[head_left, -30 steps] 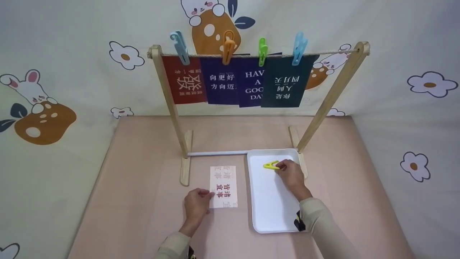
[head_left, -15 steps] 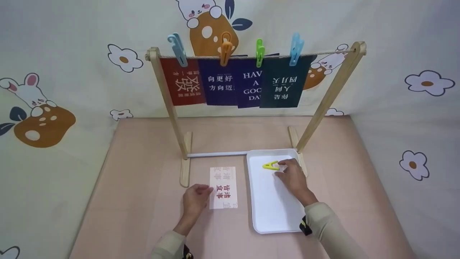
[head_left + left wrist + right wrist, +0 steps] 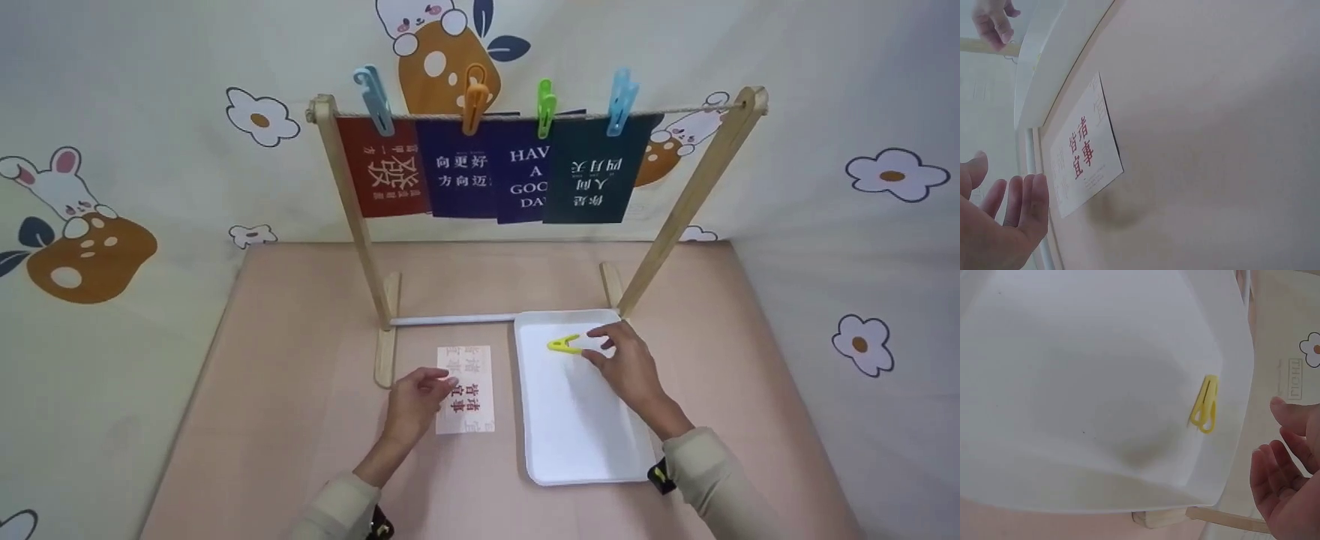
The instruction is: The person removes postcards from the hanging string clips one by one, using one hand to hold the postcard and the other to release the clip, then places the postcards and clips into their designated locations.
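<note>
A yellow clothespin [image 3: 564, 344] lies in the white tray [image 3: 529, 420], near its far end. Just right of the clothespin is my right hand [image 3: 630, 367], thumb and fingers parted around no object; the right wrist view shows a gap between hand and clothespin [image 3: 1205, 405]. On the table, left of the tray, lies a pale card with red characters [image 3: 469, 416]. My left hand [image 3: 414, 401] hovers at the card's left edge, fingers loosely bent and holding nothing. In the left wrist view this hand [image 3: 1008, 219] is apart from the card [image 3: 1086, 152].
Behind stands a wooden rack [image 3: 679, 199] with a rope between its posts. Clothespins in blue, orange [image 3: 474, 101] and green hold several cards on the rope, among them a red card [image 3: 386, 169] and a dark green card [image 3: 592, 172]. Patterned cloth walls surround the table.
My right hand has let go of the yellow clothespin, spread its fingers and drawn back slightly right. My left hand has lifted off the card's edge and shifted slightly forward.
</note>
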The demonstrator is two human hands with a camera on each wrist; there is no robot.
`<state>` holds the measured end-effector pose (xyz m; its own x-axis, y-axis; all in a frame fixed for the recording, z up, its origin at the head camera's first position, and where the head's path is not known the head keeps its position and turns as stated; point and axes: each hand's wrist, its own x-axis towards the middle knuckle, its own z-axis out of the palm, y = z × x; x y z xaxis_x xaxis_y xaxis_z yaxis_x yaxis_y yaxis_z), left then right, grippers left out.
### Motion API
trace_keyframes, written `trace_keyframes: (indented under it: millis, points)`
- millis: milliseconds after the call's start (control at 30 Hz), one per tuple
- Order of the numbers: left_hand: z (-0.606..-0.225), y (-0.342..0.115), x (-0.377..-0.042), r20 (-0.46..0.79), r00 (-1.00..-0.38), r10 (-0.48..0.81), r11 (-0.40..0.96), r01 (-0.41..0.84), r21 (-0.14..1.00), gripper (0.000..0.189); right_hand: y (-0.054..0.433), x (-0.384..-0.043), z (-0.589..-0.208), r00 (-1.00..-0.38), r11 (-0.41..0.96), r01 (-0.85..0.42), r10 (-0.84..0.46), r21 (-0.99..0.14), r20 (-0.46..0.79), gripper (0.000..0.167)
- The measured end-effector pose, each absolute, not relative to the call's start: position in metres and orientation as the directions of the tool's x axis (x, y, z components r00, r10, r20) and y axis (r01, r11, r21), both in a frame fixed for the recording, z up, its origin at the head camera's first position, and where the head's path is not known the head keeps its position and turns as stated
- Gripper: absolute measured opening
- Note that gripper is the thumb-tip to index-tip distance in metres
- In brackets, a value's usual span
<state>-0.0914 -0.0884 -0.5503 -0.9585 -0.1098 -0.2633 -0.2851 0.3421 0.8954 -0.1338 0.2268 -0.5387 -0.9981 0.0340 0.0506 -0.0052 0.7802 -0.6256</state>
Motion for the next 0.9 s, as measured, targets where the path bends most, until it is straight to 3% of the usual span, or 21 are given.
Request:
trace_keyframes:
  millis: [467,900]
  points:
    - [-0.49,-0.072,-0.102,-0.112,-0.993,0.036,0.436,-0.085,0.896,0.038,0.231,-0.127,-0.48,-0.963,0.788,-0.202,-0.052,-0.582,0.263,0.031]
    - [-0.427,-0.056,-0.116,-0.021,-0.99,0.136,0.4,0.035,0.916,0.039,0.227,-0.14,-0.417,-0.898,0.789,-0.343,-0.115,-0.509,0.425,0.035]
